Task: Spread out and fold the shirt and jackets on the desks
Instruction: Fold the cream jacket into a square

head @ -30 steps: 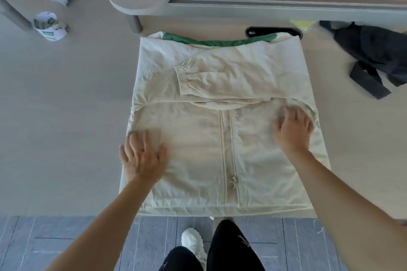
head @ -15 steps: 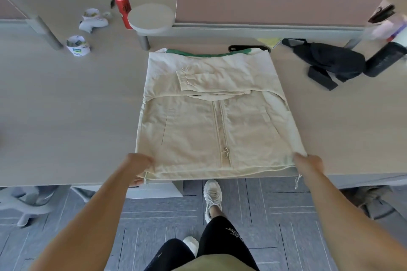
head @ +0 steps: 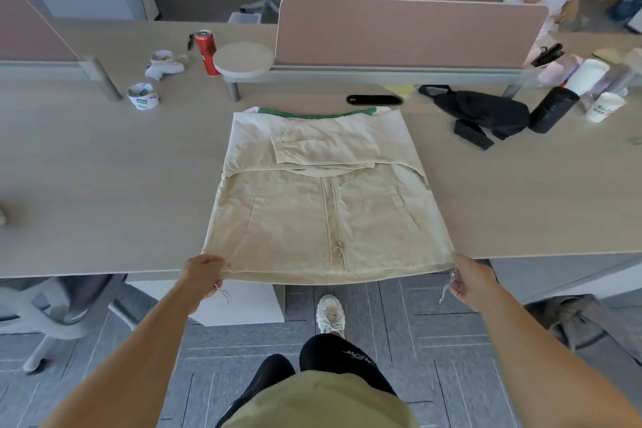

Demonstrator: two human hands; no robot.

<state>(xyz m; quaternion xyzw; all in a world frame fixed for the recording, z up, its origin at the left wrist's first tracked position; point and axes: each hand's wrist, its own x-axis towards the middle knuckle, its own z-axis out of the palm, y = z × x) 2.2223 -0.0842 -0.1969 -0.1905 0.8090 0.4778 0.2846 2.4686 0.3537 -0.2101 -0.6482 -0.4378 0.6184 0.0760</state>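
Note:
A beige zip-up jacket [head: 323,205] lies flat on the wooden desk [head: 104,191], its sleeves folded across the chest and a green-trimmed collar at the far end. Its hem hangs slightly over the desk's near edge. My left hand [head: 201,274] pinches the hem's left corner, and my right hand [head: 470,280] grips the hem's right corner. A drawstring dangles below each hand. A dark garment [head: 486,115] lies crumpled at the back right of the desk.
A black phone [head: 374,100] lies just beyond the collar. A red can [head: 205,50], crumpled paper cups [head: 143,96] and a round shelf [head: 243,57] stand back left. Bottles and cups [head: 576,90] crowd the back right. A pink divider [head: 410,31] backs the desk; people sit beyond it.
My hands left the jacket's front, slid back to the hem corners and took hold of them. My head has pulled back from the desk, so more of the room shows.

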